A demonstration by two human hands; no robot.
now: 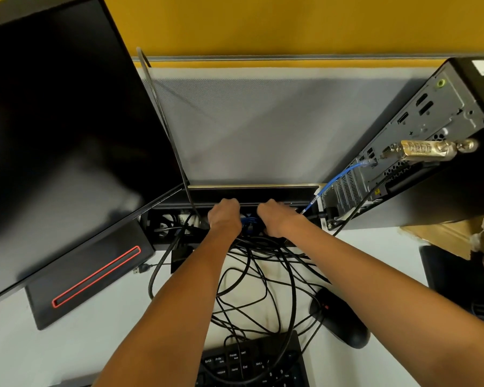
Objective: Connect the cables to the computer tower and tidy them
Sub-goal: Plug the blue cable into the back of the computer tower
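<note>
The black computer tower (430,152) stands at the right with its grey rear panel turned towards me. A blue network cable (336,178) runs from that panel down into the open cable tray (252,191) at the desk's back edge. A black cable (375,188) also leaves the panel. My left hand (224,216) and my right hand (274,219) reach into the tray side by side, fingers curled down around a blue cable bundle (249,220) between them. A tangle of black cables (260,277) lies on the desk under my forearms.
A large dark monitor (67,129) on its black base (90,275) fills the left. A black mouse (341,319) and a black keyboard (252,361) lie near me. A brass padlock (422,148) hangs on the tower. Cardboard (458,236) sits at the right.
</note>
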